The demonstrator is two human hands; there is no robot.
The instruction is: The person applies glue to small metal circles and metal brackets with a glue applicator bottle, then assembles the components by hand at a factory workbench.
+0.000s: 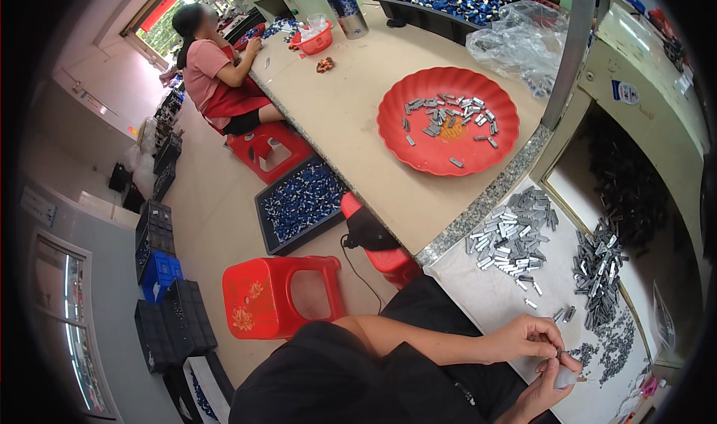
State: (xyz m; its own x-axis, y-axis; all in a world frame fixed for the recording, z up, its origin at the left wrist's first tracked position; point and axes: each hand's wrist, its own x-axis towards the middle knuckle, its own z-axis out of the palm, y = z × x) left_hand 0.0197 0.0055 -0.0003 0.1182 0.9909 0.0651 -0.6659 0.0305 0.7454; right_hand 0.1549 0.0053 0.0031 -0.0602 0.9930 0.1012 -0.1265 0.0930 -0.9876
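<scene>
My left hand (529, 340) comes in from the left, its thumb and fingers pinched on a small dark part (560, 354). Close below, my right hand (549, 394) has its fingers closed against the same spot. Something whitish (565, 377) covers or sits at a right-hand finger, and a thin tip sticks out beside it. The fingers hide most of what they hold. Beyond my hands lie a pile of silver metal pieces (511, 234), a pile of dark slim pieces (597, 271) and a scatter of tiny grey parts (616, 349) on the white work surface (467, 278).
A red scalloped plate (429, 155) with metal pieces stands on the long table (336, 110). A machine housing (642, 95) rises on the right. Red stools (258, 297) and a tray of blue parts (302, 204) are on the floor. A co-worker (216, 73) sits at the far left.
</scene>
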